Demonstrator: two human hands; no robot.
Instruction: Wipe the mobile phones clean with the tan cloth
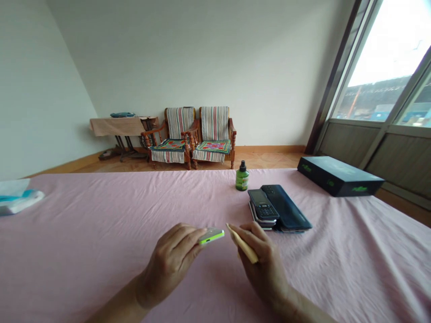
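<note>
My left hand [173, 255] is closed round one end of a thin mobile phone [213, 236], held nearly flat above the bed-like pink surface. Its edge is bright lime green, with a small dark port in it. A folded pale-yellow cloth [245, 246] is pinched in my right hand [264, 260], close to the phone's free end but apart from it. Beyond my right hand lies a stack of phones, topped by a black keypad phone [262, 205]. Against that stack rests a dark blue phone case [286, 208].
A green bottle [241, 178] with a black cap stands behind the phones. At the far right sits a black box [340, 176]; a white and blue packet [20, 199] is at the left edge. Pink cloth [101, 242] covers the surface. Two wooden chairs [213, 128] stand beyond.
</note>
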